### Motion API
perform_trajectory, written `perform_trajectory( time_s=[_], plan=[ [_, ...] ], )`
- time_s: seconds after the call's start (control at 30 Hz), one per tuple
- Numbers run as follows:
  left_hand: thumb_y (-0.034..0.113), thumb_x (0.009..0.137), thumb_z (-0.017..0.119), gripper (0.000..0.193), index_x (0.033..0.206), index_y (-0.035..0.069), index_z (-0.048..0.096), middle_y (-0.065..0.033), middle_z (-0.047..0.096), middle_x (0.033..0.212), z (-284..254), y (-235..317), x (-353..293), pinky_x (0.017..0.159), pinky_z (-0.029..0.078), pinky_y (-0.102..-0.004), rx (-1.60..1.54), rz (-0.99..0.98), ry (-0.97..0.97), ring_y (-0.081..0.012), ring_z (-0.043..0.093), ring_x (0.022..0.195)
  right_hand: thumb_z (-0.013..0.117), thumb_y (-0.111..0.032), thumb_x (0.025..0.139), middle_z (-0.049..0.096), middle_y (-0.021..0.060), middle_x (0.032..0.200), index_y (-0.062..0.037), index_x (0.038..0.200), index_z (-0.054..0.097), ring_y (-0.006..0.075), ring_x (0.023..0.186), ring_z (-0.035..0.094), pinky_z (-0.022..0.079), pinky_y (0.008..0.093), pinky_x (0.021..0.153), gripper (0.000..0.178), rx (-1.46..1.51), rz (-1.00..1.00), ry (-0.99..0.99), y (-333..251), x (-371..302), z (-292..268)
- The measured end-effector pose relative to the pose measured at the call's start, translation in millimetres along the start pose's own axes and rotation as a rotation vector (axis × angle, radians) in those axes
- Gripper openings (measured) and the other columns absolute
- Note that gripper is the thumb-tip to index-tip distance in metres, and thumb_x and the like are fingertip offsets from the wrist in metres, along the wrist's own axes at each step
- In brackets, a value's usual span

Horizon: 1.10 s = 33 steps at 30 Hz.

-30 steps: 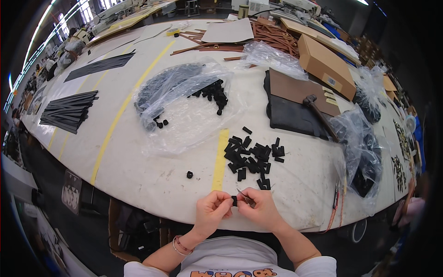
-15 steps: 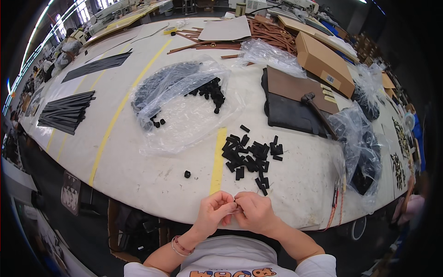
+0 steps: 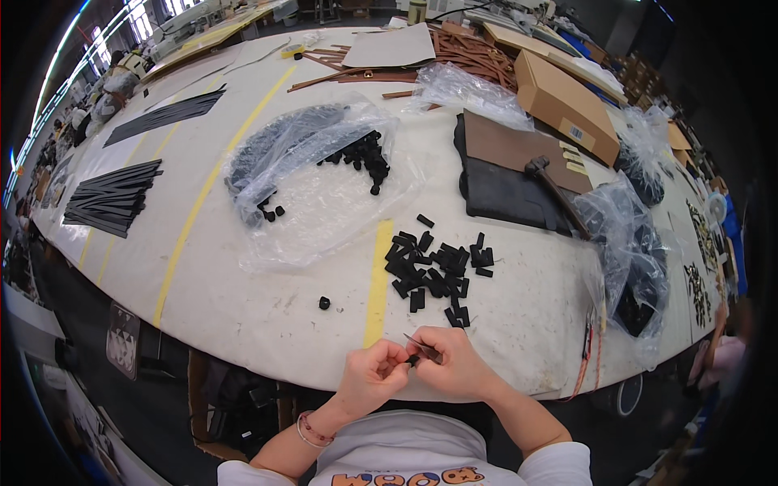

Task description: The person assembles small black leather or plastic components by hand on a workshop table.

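Note:
Close to the table's front edge my two hands meet in front of me. My left hand [image 3: 375,374] is closed in a pinch on a small black piece [image 3: 412,360]. My right hand [image 3: 450,364] is closed around a thin, pointed metal tool [image 3: 421,346], its tip sticking out up and to the left; its exact kind is not clear. The right fingertips also touch the black piece. Just beyond my hands lies a loose pile of short black tubular or folded pieces [image 3: 436,271]. A single small black loop [image 3: 324,303] lies by itself to the left of the yellow stripe.
An open clear plastic bag [image 3: 304,223] spills small black loops mid-table. At left lie black strips [image 3: 113,197]. A hammer [image 3: 559,194] rests on a dark slab [image 3: 515,202] at right, with a cardboard box [image 3: 566,105] behind. Red-handled snips [image 3: 587,344] lie near the right front edge.
The pointed tool has swung in my right hand, its tip now up and left. The black piece shows more clearly between my fingertips. The whole view has shifted slightly.

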<state>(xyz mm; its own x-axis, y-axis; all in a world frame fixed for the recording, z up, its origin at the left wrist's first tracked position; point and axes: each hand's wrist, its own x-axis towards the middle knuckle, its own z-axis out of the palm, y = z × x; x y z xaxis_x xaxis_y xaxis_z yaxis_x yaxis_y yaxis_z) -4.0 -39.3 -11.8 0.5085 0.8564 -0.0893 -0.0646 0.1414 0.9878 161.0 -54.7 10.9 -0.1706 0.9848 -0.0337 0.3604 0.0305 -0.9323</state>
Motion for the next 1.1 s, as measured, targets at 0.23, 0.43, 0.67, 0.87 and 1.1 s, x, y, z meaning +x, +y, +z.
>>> perform_trajectory(
  time_s=[0.23, 0.43, 0.67, 0.87, 1.1],
  plan=[
    [-0.004, 0.073, 0.055, 0.006, 0.076, -0.002, 0.05, 0.0012, 0.052, 0.059, -7, 12, 0, 0.043, 0.04, -0.0181, 0.005, -0.117, -0.067, -0.0028, 0.048, 0.049, 0.056, -0.001, 0.063, 0.052, -0.001, 0.061, -0.0012, 0.07, 0.053, 0.0031, 0.051, 0.042, 0.033, 0.0192, 0.045, 0.008, 0.546, 0.287, -0.236, 2, 4, -7],
    [-0.005, 0.067, 0.056, 0.011, 0.075, 0.0, 0.049, -0.0091, 0.053, 0.06, 3, 3, 14, 0.042, 0.042, -0.0246, 0.802, 0.663, 0.227, -0.0141, 0.053, 0.045, 0.057, -0.003, 0.07, 0.052, -0.0031, 0.059, 0.0006, 0.074, 0.055, 0.0028, 0.049, 0.043, 0.035, 0.0178, 0.046, 0.006, -0.091, -0.042, 0.14, -9, 7, 13],
    [-0.006, 0.073, 0.049, 0.01, 0.083, -0.001, 0.049, -0.0041, 0.053, 0.063, -8, 9, 11, 0.04, 0.039, -0.0217, -0.326, -0.05, 0.144, -0.0087, 0.049, 0.045, 0.057, -0.005, 0.074, 0.053, -0.0015, 0.062, 0.002, 0.082, 0.057, 0.0, 0.054, 0.042, 0.033, 0.0168, 0.046, 0.01, 0.166, 0.092, -0.022, -7, 7, 2],
    [-0.001, 0.08, 0.043, 0.014, 0.089, -0.004, 0.054, -0.0052, 0.053, 0.063, -10, 7, 12, 0.037, 0.037, -0.0187, -0.35, -0.164, 0.084, -0.0073, 0.047, 0.042, 0.056, -0.009, 0.078, 0.052, -0.0011, 0.062, 0.0011, 0.085, 0.053, 0.0024, 0.056, 0.043, 0.034, 0.019, 0.049, 0.012, 0.131, 0.027, -0.007, -13, 4, 3],
    [-0.001, 0.078, 0.042, 0.013, 0.085, -0.004, 0.052, -0.0119, 0.054, 0.061, -17, 13, 13, 0.031, 0.035, -0.0201, -0.636, -0.308, 0.063, -0.0107, 0.043, 0.034, 0.046, -0.012, 0.085, 0.051, 0.0003, 0.062, -0.0003, 0.087, 0.052, 0.0042, 0.053, 0.042, 0.034, 0.0195, 0.048, 0.013, 0.067, 0.097, -0.202, -6, 2, -4]
  ],
)
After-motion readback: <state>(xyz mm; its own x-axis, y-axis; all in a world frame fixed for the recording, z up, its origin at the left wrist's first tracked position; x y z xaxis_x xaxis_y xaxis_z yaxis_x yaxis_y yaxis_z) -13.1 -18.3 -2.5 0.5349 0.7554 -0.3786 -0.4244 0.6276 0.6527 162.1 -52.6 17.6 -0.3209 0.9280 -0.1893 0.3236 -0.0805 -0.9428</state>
